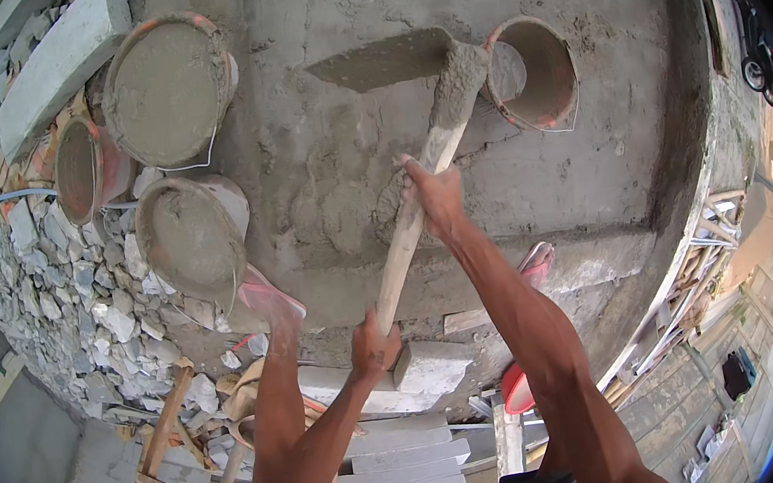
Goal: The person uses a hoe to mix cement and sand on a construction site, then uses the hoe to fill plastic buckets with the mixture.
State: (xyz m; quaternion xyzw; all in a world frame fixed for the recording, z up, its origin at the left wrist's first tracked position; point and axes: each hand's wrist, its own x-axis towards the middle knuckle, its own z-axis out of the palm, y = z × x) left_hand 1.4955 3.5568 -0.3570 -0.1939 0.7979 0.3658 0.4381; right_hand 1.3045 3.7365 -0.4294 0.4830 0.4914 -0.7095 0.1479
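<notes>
Both hands are closed around the wooden handle of a mortar-crusted hoe (404,249). My right hand (437,198) grips it about halfway up, and my left hand (375,347) holds its lower end, nearer my body. The broad grey blade (384,60) is at the far end, over the wet mortar bed (331,181). Just right of the hoe's head, a bucket (548,77) with grey mortar inside its wall tilts toward me. Two buckets full of mortar, a large one (168,94) and a nearer one (192,241), are on the left.
Another reddish bucket (81,171) lies tilted at the left, beside broken stones (94,297). A low concrete wall (698,145) bounds the right side. Below my hands are pale blocks (431,368), a red basin (517,390) and a wooden frame (157,453).
</notes>
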